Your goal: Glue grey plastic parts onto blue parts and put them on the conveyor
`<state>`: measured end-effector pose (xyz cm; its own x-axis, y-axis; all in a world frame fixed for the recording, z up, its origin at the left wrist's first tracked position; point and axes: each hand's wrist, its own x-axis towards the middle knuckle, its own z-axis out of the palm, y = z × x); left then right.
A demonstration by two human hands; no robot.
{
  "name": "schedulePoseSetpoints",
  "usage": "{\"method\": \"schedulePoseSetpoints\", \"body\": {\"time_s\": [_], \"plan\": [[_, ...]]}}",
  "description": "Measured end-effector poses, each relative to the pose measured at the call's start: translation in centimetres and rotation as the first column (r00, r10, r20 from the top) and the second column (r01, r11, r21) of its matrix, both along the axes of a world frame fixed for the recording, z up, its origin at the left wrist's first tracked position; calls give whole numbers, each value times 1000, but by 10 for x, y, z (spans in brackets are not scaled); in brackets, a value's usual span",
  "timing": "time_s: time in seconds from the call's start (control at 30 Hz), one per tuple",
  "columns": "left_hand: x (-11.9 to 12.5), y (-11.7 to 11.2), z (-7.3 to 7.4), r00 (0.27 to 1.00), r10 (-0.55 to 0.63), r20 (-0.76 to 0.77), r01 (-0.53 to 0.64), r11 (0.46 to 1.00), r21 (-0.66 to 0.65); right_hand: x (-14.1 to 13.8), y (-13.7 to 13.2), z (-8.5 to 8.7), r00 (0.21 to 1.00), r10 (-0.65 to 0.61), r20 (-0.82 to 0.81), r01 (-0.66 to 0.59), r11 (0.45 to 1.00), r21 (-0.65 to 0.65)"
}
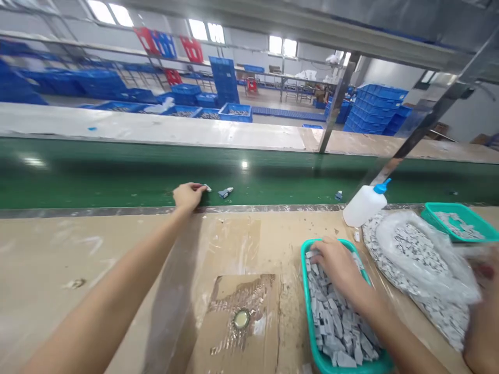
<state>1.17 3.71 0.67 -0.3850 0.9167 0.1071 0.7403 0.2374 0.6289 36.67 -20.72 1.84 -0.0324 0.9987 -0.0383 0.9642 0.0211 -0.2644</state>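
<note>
My left hand [189, 196] reaches over the near edge of a green belt [117, 187], thumb and finger pinched on a small whitish plastic part [208, 188]. Just to its right on the belt lies a small blue-grey and white part [225, 192]. My right hand [338, 262] is inside a teal basket [306, 291] heaped with small grey plastic pieces [333, 322]. Its fingers are curled down among the pieces at the far left corner. What they hold, if anything, is hidden.
A white squeeze bottle [364, 206] with blue cap stands behind the basket. Beside it are a plastic bag of pieces [421, 249], another teal basket [432, 215] and another person's arm [485, 317]. A cardboard sheet [226, 337] bears a round cap-like disc [240, 319]. A metal post [413, 130] slants behind.
</note>
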Motion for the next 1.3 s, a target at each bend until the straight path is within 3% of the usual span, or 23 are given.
{"method": "schedulePoseSetpoints", "body": {"time_s": [0.13, 0.27, 0.33, 0.47, 0.6, 0.67, 0.73, 0.83, 0.93, 1.0, 1.07, 1.17, 1.23, 1.3], "plan": [[2, -2, -11, 993, 29, -118, -21, 997, 73, 9, -1, -8, 998, 38, -41, -37, 999, 37], [10, -4, -17, 982, -132, -139, 138, 990, 40, 18, -14, -9, 930, 6, -367, 49, 989, 140], [14, -5, -21, 979, -165, -122, 165, 986, -6, 17, -29, 0, 836, -3, -548, 94, 986, 137], [17, -6, -26, 990, -129, -63, 127, 992, -24, -7, -73, 24, 632, 3, -775, 16, 1000, 17], [13, -23, -22, 990, -135, 38, 133, 990, 47, -50, -114, 24, 201, -203, -958, 24, 979, -203], [9, -39, -20, 979, -184, 84, 178, 981, 74, -71, -122, 17, 3, -312, -950, 3, 950, -312], [3, -55, -21, 966, -235, 106, 226, 970, 92, -87, -121, 9, -139, -378, -916, -27, 926, -378], [-3, -74, -28, 956, -280, 82, 270, 956, 116, -102, -112, -2, -242, -403, -883, -24, 912, -409], [4, -81, -32, 938, -344, 42, 336, 932, 134, -110, -106, -13, -267, -417, -869, 66, 891, -449], [20, -83, -29, 902, -430, 21, 422, 893, 153, -111, -105, -20, -273, -417, -867, 120, 879, -461], [43, -84, -23, 825, -565, 6, 556, 815, 163, -109, -107, -26, -269, -397, -878, 133, 887, -442], [83, -82, -16, 602, -798, 8, 793, 599, 116, -106, -110, -31, -262, -383, -886, 138, 894, -427], [105, -77, -17, 453, -891, 25, 889, 454, 64, -106, -112, -30, -260, -391, -883, 147, 888, -436], [119, -71, -19, 379, -924, 49, 924, 381, 20, -107, -113, -27, -247, -396, -884, 163, 883, -441]]}}
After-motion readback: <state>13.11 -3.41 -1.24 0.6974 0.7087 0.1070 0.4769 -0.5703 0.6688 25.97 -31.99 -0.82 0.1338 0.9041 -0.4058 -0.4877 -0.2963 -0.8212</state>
